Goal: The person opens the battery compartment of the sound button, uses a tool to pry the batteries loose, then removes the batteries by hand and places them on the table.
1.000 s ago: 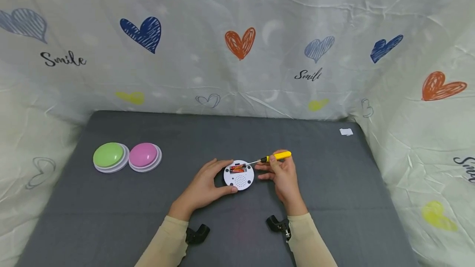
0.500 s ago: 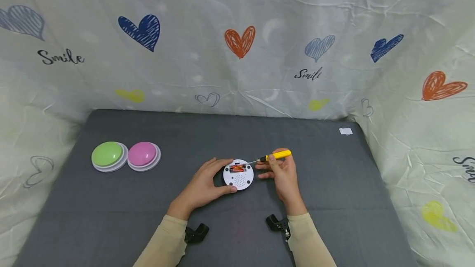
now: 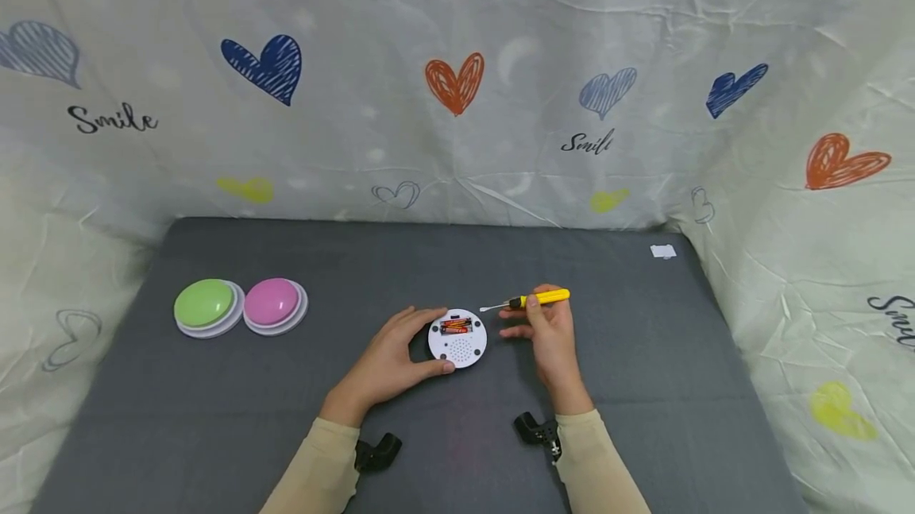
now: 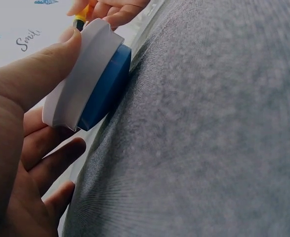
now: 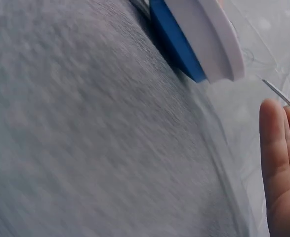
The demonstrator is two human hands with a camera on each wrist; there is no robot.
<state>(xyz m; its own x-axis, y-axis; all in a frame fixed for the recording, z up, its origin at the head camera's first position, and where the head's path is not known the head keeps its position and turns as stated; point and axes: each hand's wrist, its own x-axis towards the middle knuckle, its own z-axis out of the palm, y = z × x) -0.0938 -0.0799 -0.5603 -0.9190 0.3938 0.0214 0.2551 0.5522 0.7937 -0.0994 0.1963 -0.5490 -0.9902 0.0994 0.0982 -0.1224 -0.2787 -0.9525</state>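
Upside down on the table lies a round white push button (image 3: 458, 350), its blue dome (image 4: 106, 89) against the cloth in the left wrist view. My left hand (image 3: 389, 359) grips its rim between thumb and fingers. Batteries (image 3: 456, 326) with red and orange wrappers sit in its uncovered compartment. My right hand (image 3: 546, 335) pinches a screwdriver (image 3: 545, 298) by its yellow handle. The metal tip points left, just off the button's upper right edge and apart from it. In the right wrist view the screwdriver's shaft (image 5: 280, 93) shows above the fingers.
At the left of the grey table (image 3: 400, 450) stand a green push button (image 3: 207, 304) and a pink push button (image 3: 273, 303), side by side. A small white piece (image 3: 663, 251) lies near the far right corner. A printed curtain (image 3: 357, 141) hangs behind.
My right hand has drawn the screwdriver's tip back from the battery compartment, up and to the right, off the button. My left hand keeps its grip on the button.
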